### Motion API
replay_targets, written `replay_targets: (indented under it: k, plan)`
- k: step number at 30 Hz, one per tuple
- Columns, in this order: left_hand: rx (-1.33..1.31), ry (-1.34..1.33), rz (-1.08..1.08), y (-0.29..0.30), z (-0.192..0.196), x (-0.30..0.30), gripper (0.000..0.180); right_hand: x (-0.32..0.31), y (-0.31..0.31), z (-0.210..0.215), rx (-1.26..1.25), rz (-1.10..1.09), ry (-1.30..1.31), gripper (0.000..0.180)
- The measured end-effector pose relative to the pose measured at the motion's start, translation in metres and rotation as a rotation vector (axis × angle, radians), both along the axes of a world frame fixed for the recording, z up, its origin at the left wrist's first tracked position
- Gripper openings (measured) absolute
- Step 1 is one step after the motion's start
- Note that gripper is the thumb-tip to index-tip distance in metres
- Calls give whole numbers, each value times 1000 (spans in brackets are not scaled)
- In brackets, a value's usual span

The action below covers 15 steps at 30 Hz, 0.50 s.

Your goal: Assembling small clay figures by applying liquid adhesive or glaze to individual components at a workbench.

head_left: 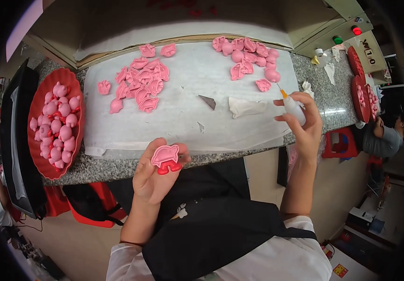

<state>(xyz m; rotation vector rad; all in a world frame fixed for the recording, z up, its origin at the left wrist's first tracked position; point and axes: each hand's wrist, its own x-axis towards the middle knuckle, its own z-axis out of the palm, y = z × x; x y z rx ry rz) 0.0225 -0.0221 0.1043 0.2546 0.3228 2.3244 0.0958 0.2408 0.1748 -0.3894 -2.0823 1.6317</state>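
My left hand (154, 180) holds up a pink molded half-shell with red feet (166, 159), its hollow, rimmed side toward me. In my right hand (307, 122) is a small white squeeze bottle (294, 110) with an orange cap and a thin needle tip, which points up and left. The two hands are well apart. On the white paper (150, 129) lies a left pile of pink half-shells (141, 80), mostly hollow side up. At the back right sits a second group of pink shells and rounded pieces (248, 54), close to the needle tip.
A red oval basket (37, 157) of pink figures with red parts stands at the left. A folded white cloth (246, 107) and a dark grey scrap (207, 101) lie mid-table. Behind rises a metal housing with buttons (337, 40). More red baskets (360, 100) and another person (385, 140) are at the right.
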Motion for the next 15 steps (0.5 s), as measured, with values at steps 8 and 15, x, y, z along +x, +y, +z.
replay_targets:
  k: [8, 15]
  plan:
    - [-54, 11, -14, 8, 8, 3, 41, -46, 32, -17, 743, 67, -222, 30]
    - [-37, 21, -15, 9, 6, 5, 41, -24, 53, -27, 444, 69, -229, 23]
